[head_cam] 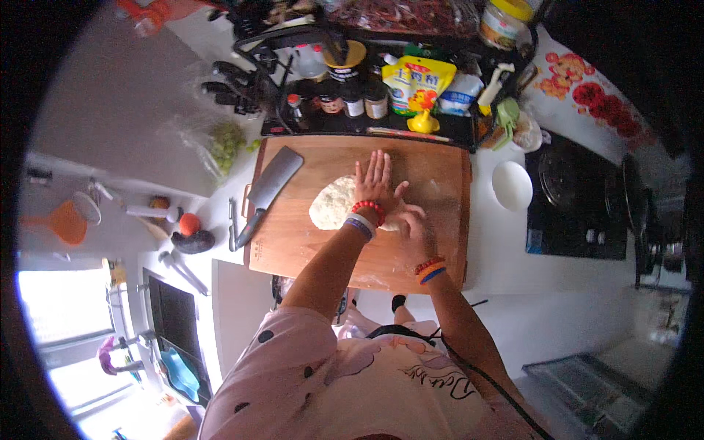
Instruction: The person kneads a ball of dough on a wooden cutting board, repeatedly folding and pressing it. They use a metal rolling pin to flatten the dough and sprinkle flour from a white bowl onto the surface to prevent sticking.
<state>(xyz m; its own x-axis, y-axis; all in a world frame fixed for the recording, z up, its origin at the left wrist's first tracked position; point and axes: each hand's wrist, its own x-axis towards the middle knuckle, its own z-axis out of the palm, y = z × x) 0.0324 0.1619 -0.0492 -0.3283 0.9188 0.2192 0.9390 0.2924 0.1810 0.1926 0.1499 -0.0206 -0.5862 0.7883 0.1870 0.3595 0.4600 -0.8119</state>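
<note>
A pale lump of dough [331, 204] rests on a wooden cutting board [308, 253] in front of me. My left hand [377, 186] lies palm down over the dough's right part, its fingers stretched forward and its thumb spread. It hides some of the dough. Close beside it, at the dough's right edge, is my right hand [416, 228]. That hand is blurred and its fingers look bent; whether they grip the dough is unclear. Both wrists wear beads and bands. A cleaver [278, 177] lies slantwise across the board's left side, its handle reaching past the edge.
Behind the board stands a black rack [352, 124] with bottles, jars and a yellow seasoning pouch [417, 82]. A white bowl [512, 186] sits right, next to a black cooktop [577, 203]. A peeler [232, 223] and bagged green produce [224, 146] lie left.
</note>
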